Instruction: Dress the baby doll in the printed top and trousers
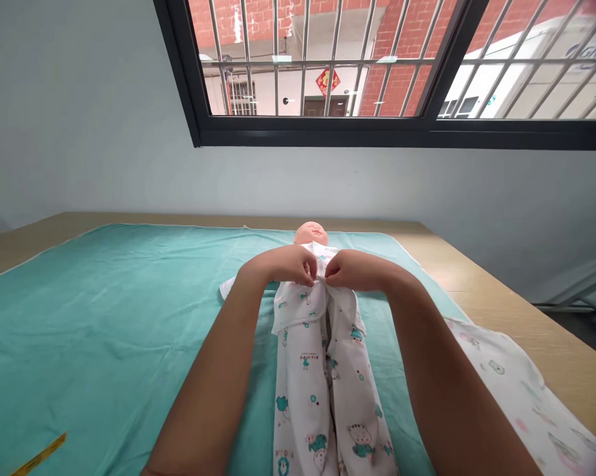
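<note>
A baby doll [311,233] lies on its back, its head toward the wall. It wears a white printed baby top [298,307] and long white printed trousers [308,390]. At the doll's chest, my left hand [300,264] pinches the front of the top. Opposite it, my right hand [345,270] is also closed in a pinch on the same front, a small gap apart from the left. Whether a fastener sits between the fingertips is hidden. One white sleeve sticks out at the left behind my forearm.
A green cloth [104,317] covers much of the wooden table [476,277]. At the right lies a white printed cloth [521,390]. A yellow strip [39,456] is at the lower left. Beyond the table stand a wall and a barred window [318,132].
</note>
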{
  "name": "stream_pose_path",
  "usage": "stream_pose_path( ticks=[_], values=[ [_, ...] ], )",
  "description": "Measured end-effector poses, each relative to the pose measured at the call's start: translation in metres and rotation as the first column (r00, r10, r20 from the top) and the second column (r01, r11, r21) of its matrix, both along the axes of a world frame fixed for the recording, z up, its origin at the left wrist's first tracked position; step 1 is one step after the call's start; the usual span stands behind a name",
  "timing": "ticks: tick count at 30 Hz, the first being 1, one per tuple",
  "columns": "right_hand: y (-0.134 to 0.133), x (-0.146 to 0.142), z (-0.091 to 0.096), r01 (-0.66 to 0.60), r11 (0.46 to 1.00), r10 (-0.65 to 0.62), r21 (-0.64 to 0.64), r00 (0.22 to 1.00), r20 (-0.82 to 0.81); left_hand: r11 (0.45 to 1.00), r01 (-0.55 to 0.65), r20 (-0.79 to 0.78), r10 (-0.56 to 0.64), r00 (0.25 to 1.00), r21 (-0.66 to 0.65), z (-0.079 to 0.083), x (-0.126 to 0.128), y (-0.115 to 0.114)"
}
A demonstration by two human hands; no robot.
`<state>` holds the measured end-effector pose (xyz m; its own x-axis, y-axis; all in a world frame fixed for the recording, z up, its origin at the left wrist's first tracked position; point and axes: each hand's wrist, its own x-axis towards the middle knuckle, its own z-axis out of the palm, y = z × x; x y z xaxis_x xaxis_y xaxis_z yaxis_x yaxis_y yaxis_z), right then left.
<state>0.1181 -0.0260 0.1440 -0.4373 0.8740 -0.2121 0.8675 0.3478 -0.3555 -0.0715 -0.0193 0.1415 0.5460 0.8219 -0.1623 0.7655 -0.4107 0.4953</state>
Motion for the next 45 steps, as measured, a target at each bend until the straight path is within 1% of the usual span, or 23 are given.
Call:
stream_pose_path(
  ticks=[5, 7, 9, 11, 13, 16, 19, 20, 22, 23, 24, 26, 27, 28, 29, 31, 34, 38, 41, 43, 45],
  values=[
    [0.012, 0.014, -0.006, -0.030, 0.998, 0.020, -0.054, 0.984, -0.176, 1.000, -0.003, 0.111, 0.000, 0.994, 0.029, -0.001, 0.005, 0.000],
    [0.014, 0.016, -0.008, -0.032, 0.995, 0.010, -0.090, 0.972, -0.236, 0.999, -0.014, 0.138, 0.009, 0.990, 0.034, -0.004, 0.007, 0.000],
    [0.016, 0.019, -0.009, -0.038, 0.991, 0.000, -0.129, 0.960, -0.281, 0.997, -0.038, 0.170, 0.027, 0.985, 0.064, -0.010, 0.010, -0.001],
    [0.018, 0.022, -0.009, -0.051, 0.986, -0.001, -0.159, 0.951, -0.311, 0.987, -0.083, 0.215, 0.051, 0.975, 0.138, -0.019, 0.014, -0.005],
    [0.019, 0.023, -0.011, -0.060, 0.983, -0.002, -0.175, 0.942, -0.335, 0.958, -0.158, 0.280, 0.088, 0.956, 0.238, -0.034, 0.018, -0.011],
    [0.020, 0.021, -0.016, -0.040, 0.985, -0.023, -0.168, 0.934, -0.357, 0.871, -0.315, 0.395, 0.156, 0.905, 0.378, -0.061, 0.025, -0.022],
    [0.013, 0.014, -0.027, 0.025, 0.996, -0.054, -0.088, 0.935, -0.352, 0.769, -0.439, 0.505, 0.176, 0.845, 0.466, -0.086, 0.030, -0.029],
    [0.009, 0.011, -0.033, 0.044, 0.998, -0.053, -0.034, 0.934, -0.354, 0.748, -0.460, 0.532, 0.170, 0.829, 0.478, -0.092, 0.031, -0.031],
    [-0.001, 0.006, -0.049, 0.102, 0.987, -0.048, 0.124, 0.924, -0.379, 0.730, -0.480, 0.571, 0.150, 0.807, 0.487, -0.099, 0.032, -0.032],
    [-0.008, 0.003, -0.057, 0.153, 0.964, -0.054, 0.219, 0.915, -0.401, 0.729, -0.477, 0.579, 0.137, 0.804, 0.491, -0.101, 0.031, -0.032],
    [-0.014, 0.001, -0.067, 0.213, 0.926, -0.064, 0.313, 0.903, -0.425, 0.731, -0.469, 0.580, 0.123, 0.805, 0.495, -0.102, 0.031, -0.032],
    [-0.025, -0.003, -0.084, 0.317, 0.823, -0.069, 0.470, 0.879, -0.472, 0.734, -0.451, 0.578, 0.099, 0.810, 0.508, -0.104, 0.030, -0.033],
    [-0.030, -0.005, -0.090, 0.346, 0.777, -0.056, 0.525, 0.870, -0.490, 0.732, -0.445, 0.575, 0.090, 0.813, 0.515, -0.104, 0.029, -0.033],
    [-0.033, -0.006, -0.096, 0.354, 0.744, -0.030, 0.566, 0.864, -0.502, 0.732, -0.439, 0.571, 0.083, 0.817, 0.521, -0.104, 0.029, -0.034],
    [-0.035, -0.007, -0.100, 0.350, 0.722, 0.005, 0.597, 0.860, -0.510, 0.731, -0.433, 0.566, 0.078, 0.820, 0.527, -0.105, 0.028, -0.035],
    [-0.037, -0.007, -0.103, 0.331, 0.701, 0.071, 0.632, 0.849, -0.524, 0.733, -0.421, 0.555, 0.071, 0.829, 0.535, -0.105, 0.027, -0.036],
    [-0.037, -0.005, -0.105, 0.318, 0.679, 0.129, 0.662, 0.836, -0.534, 0.739, -0.395, 0.536, 0.055, 0.842, 0.545, -0.105, 0.025, -0.035],
    [-0.037, -0.004, -0.107, 0.314, 0.648, 0.153, 0.694, 0.839, -0.523, 0.742, -0.369, 0.509, 0.044, 0.860, 0.560, -0.103, 0.024, -0.034],
    [-0.036, -0.004, -0.109, 0.310, 0.628, 0.171, 0.713, 0.839, -0.516, 0.729, -0.365, 0.491, 0.046, 0.870, 0.579, -0.102, 0.025, -0.034],
    [-0.035, -0.004, -0.109, 0.318, 0.641, 0.178, 0.699, 0.823, -0.539, 0.722, -0.366, 0.491, 0.042, 0.870, 0.587, -0.102, 0.025, -0.035],
    [-0.033, -0.003, -0.109, 0.338, 0.675, 0.164, 0.656, 0.798, -0.580, 0.718, -0.365, 0.493, 0.036, 0.869, 0.592, -0.102, 0.025, -0.035]
  ],
)
